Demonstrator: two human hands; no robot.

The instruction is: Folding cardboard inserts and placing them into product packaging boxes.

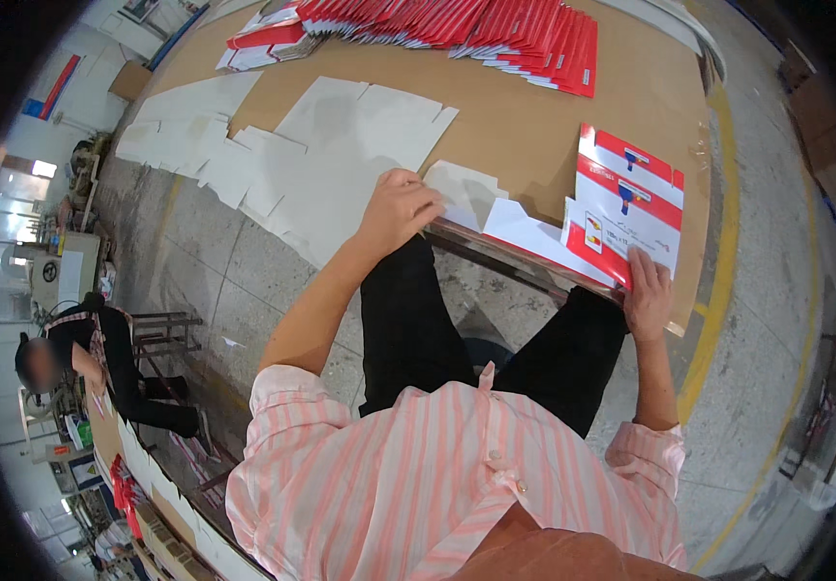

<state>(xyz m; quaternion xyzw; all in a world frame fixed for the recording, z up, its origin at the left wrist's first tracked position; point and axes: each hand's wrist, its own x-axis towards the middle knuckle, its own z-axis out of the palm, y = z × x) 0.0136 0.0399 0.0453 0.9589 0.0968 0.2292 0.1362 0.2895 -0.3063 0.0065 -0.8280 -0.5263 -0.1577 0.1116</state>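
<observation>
My left hand [401,208] is at the near edge of the table, its fingers curled together. Its fingertips meet the left end of a white and red strip of card [534,239]; what they hold, if anything, is hidden. On the right, my right hand [649,295] grips the lower right corner of a flat red and white printed carton [626,205], fingers on top and thumb out of sight. The carton lies over the right end of the strip. A small piece of pale cardboard [464,191] rests just beyond my left hand.
Large pale cardboard sheets [340,145] cover the left of the brown tabletop [525,126]. Across the far side fans a long row of red and white folded cartons [457,29]. A person [113,358] bends over another table at the left. Yellow lines [713,252] mark the floor.
</observation>
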